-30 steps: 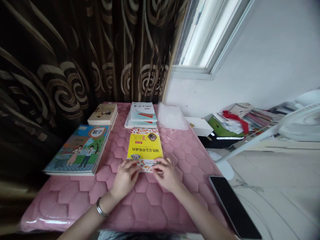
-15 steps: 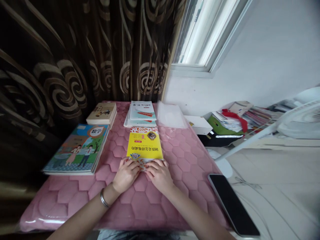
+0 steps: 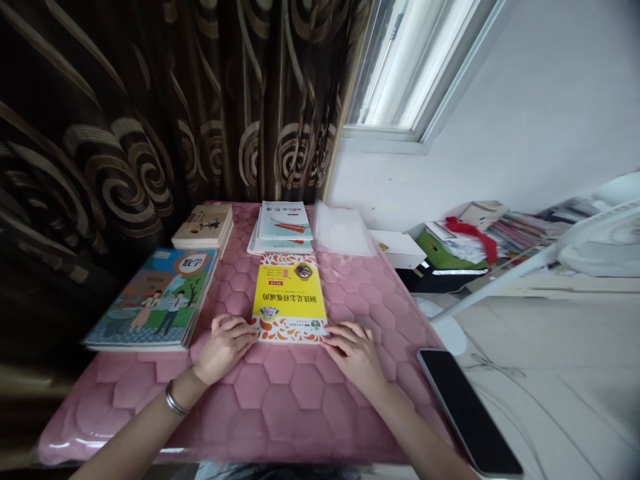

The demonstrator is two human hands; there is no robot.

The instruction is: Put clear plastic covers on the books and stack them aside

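Observation:
A yellow book (image 3: 290, 293) with orange-and-white patterned ends lies flat on the pink quilted table cover (image 3: 280, 413), its printing upside down. At its lower left corner is my left hand (image 3: 227, 347), fingers bent and closed on the corner. My right hand (image 3: 353, 350) touches the lower right corner, thumb and fingers drawn together there. Just behind the yellow book lie white-and-teal booklets (image 3: 285, 223), overlapping in a small pile. A silver bracelet (image 3: 174, 399) circles my left wrist.
Blue-green textbooks (image 3: 150, 300) are stacked at the left, tan books (image 3: 204, 227) behind them. Clear plastic sheets (image 3: 345, 230) lie at the back right. A black-screened phone (image 3: 470, 410) rests at the right edge. A white box (image 3: 400, 250) and white fan (image 3: 505, 270) stand beyond.
Both hands have moved apart, from the middle of the yellow book's near edge to its two near corners. The patterned lower end of the cover is now uncovered.

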